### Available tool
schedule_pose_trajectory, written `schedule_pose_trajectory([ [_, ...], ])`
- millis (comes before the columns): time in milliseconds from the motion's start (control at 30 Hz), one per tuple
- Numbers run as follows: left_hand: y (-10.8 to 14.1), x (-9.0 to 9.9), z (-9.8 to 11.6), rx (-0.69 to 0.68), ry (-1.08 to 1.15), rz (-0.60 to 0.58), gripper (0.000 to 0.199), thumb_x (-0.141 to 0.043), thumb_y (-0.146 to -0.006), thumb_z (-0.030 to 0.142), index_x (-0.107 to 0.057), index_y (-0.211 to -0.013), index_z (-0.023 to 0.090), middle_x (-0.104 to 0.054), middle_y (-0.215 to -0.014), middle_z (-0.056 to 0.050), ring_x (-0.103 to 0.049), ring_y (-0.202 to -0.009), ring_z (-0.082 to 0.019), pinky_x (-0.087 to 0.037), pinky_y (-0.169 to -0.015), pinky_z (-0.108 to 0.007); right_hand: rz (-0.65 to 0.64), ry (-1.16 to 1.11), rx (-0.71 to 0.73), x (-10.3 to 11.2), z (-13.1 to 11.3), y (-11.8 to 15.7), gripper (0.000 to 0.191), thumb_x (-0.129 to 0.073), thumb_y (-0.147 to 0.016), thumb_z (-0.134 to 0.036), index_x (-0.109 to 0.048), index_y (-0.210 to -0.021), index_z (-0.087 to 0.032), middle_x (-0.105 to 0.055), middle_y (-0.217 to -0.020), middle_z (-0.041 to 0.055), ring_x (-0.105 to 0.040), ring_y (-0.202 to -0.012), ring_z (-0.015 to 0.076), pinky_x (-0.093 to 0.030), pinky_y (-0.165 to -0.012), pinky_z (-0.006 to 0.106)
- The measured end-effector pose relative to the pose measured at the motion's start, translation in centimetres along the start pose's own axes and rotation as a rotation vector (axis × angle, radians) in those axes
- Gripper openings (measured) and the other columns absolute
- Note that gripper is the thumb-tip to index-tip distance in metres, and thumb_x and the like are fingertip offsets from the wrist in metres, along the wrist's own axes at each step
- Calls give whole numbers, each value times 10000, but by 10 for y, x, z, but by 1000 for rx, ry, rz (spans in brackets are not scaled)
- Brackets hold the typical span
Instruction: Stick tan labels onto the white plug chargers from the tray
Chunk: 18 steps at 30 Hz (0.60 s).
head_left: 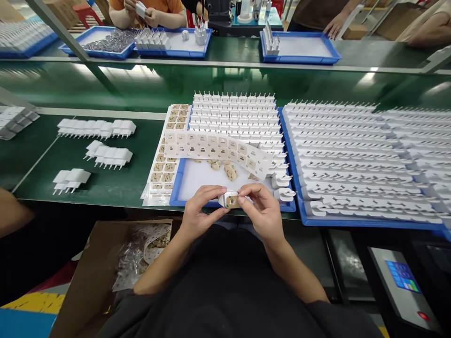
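Observation:
My left hand [202, 209] is closed on a white plug adapter [223, 200], thumb below and fingers above. A tan sticker [232, 202] with a small dark print covers the adapter's face. My right hand [265, 213] pinches at the sticker's right end; whether its fingertips also grip the adapter is hidden. Just beyond my hands is a blue tray [177, 183] with rows of white plug adapters [232, 112], pins up. Across the tray lies a pale label strip [214, 145]. Loose tan scraps [230, 172] rest on the tray's white lining.
Label sheets [158, 169] lie left of the tray. Loose adapters [109, 155] sit on the green bench further left. A full tray of adapters [345, 159] stands at right. Below is a cardboard box [84, 272] of waste. Co-workers' hands [151, 18] show across the bench.

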<state>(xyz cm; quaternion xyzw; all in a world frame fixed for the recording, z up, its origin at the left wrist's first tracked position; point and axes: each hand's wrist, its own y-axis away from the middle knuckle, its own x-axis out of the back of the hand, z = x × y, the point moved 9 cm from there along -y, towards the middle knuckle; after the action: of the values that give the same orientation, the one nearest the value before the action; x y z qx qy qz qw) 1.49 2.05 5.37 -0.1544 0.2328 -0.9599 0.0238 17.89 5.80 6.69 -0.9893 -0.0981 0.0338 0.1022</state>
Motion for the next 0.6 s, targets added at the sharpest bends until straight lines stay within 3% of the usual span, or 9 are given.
schedule_pose_trajectory([
  [367,-3,3,13,-87,-95,28,402,-765,-822,230,-657,-1208,259,-713,-1125,-91,-665,-1064,-238,-560,-914,-398,75,227,93,-5,-10,6,67,-676,-887,-236,-615,-913,-234,-644,-862,19,-638,-811,179,-551,-795,353],
  [600,0,7,19,-167,-154,62,427,-783,-800,197,-646,-1199,261,-714,-1099,-77,-665,-1031,-226,-556,-904,-393,129,480,301,-10,-33,7,115,-695,-875,-229,-599,-935,-249,-625,-872,32,-612,-804,197,-557,-733,370],
])
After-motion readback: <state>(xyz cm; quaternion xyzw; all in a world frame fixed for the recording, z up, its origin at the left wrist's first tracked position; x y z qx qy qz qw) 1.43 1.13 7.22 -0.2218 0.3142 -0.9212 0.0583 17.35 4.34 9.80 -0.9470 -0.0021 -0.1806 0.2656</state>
